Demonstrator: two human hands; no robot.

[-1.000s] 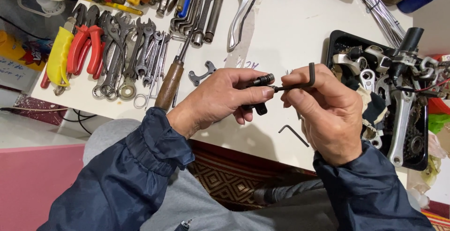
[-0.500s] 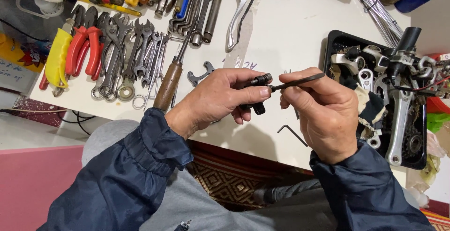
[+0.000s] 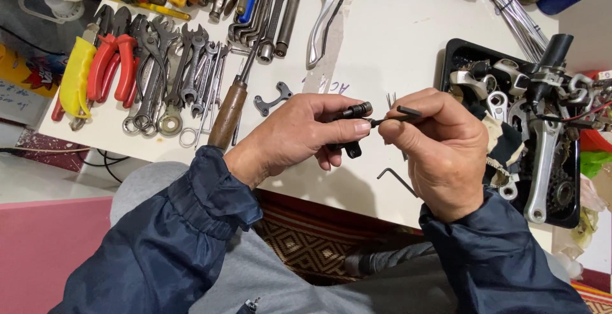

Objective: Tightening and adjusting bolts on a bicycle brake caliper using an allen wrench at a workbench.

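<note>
- The left hand is closed around a small black cylindrical part; only its knurled end and a lower lug below the fingers show, the rest is hidden in the grip.
- The right hand pinches a black hex key between thumb and forefinger. Its tip meets the end of the part; the exact seat of the tip is too small to make out.
- Just below the right hand, a second hex key lies on the white table, partly covered by the wrist.
- Beyond the right hand sits a black tray of bicycle parts, cut off at the frame edge; a silver crank arm lies in it.
- Beside the left wrist lies a wooden-handled screwdriver; further out, a row of wrenches and red-handled pliers.
- Just beyond the left hand's knuckles lies a small grey bracket.
- Against the frame one second ago, the hex key's short leg has turned from upright to roughly level; both hands hold the same position over the table edge.
</note>
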